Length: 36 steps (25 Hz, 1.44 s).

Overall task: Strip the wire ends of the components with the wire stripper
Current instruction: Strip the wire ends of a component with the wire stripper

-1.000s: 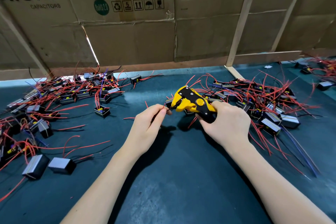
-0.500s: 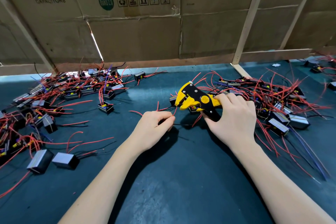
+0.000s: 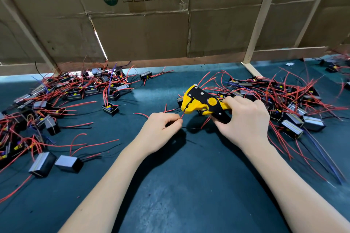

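Across the dark table [image 3: 189, 185], heaps of components [image 3: 62, 98] fill the left and right of the frame, with a bare strip between them at centre. The view has tipped down since a second ago, so hands and tool sit lower and a little right of where they were. The right hand [image 3: 246, 121] grips the yellow-and-black wire stripper [image 3: 203, 104], just right of centre — long axis slanting from lower right to upper left, its mouth facing left and down. The left hand [image 3: 161, 128] has dropped from the tool's mouth toward the table; its fingers [image 3: 175, 122] pinch a red wire [image 3: 183, 114] whose tip reaches up to that mouth — likely the next end being fed in.
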Each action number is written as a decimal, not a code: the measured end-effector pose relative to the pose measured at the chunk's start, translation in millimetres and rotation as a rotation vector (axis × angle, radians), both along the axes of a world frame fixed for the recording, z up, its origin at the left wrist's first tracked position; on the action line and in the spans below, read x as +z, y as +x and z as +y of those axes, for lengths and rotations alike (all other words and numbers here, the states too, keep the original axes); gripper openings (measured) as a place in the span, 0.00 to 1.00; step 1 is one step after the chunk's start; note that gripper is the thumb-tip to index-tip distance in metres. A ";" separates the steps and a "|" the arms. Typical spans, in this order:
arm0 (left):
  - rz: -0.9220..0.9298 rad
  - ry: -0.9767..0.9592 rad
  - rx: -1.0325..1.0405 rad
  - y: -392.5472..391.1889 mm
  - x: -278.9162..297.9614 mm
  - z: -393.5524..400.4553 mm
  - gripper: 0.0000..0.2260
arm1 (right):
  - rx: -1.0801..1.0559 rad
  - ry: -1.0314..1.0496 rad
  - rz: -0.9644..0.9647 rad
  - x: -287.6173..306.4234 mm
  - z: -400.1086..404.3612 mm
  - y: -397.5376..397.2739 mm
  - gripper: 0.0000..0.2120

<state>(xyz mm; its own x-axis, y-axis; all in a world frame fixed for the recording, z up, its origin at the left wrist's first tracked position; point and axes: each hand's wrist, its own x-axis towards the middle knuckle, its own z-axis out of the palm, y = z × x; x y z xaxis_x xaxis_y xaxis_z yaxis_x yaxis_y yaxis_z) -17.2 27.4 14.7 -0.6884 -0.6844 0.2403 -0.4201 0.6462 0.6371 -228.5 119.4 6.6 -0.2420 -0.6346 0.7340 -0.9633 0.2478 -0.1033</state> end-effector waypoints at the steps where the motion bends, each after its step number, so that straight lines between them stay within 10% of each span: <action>1: 0.001 0.004 -0.001 0.4 -0.3 -0.3 0.16 | 0.000 0.010 -0.017 1.0 0.6 0.0 0.17; 13: -0.164 -0.195 0.125 19.1 3.2 -11.9 0.19 | -0.075 -0.112 -0.216 3.0 3.6 -10.7 0.23; 17: -0.014 -0.174 0.107 9.9 0.9 -6.6 0.04 | -0.072 -0.088 -0.249 3.8 3.2 -12.4 0.23; 20: 0.137 -0.014 -0.084 1.4 3.2 5.1 0.21 | -0.060 -0.069 -0.218 3.0 3.0 -10.5 0.24; 25: 0.414 -0.318 0.459 27.9 6.3 -28.7 0.19 | -0.063 -0.089 -0.253 3.7 3.3 -11.8 0.24; 28: 0.178 -0.254 0.811 61.7 -0.7 -56.3 0.20 | -0.052 -0.092 -0.263 3.2 2.7 -11.5 0.23; 36: 0.090 -0.260 0.751 69.2 -5.1 -62.6 0.07 | -0.042 -0.062 -0.252 1.8 4.2 -11.1 0.20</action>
<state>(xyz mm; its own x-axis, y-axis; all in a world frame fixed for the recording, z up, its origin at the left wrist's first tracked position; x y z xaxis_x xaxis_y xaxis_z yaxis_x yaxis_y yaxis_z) 52.0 -35.2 9.6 -0.0358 -0.8719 0.4884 -0.7564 0.3430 0.5569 -239.7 123.6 8.4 -0.4474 -0.5759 0.6842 -0.8942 0.2726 -0.3552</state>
